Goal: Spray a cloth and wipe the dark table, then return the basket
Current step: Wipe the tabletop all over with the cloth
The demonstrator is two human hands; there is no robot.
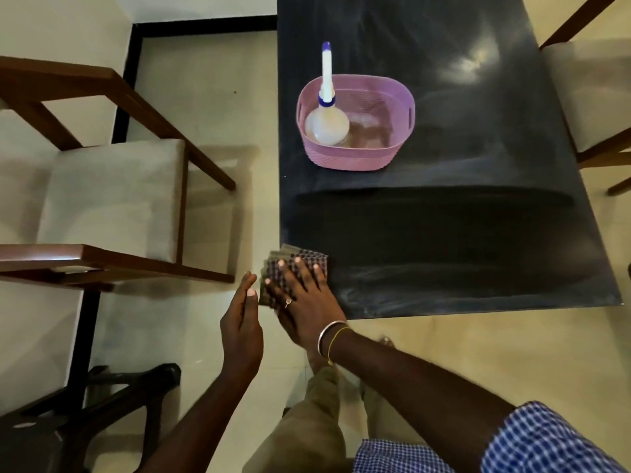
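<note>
At the table's [444, 233] near left corner, the right hand [304, 302] is pressing flat, fingers spread, on the folded checked cloth [273, 268], which is overhanging the edge. Just beside it, off the table, the left hand [240, 332] is hovering open and edge-up, holding nothing. Farther back on the dark top, the pink basket [355, 157] is sitting with the spray bottle [327, 121] standing inside.
</note>
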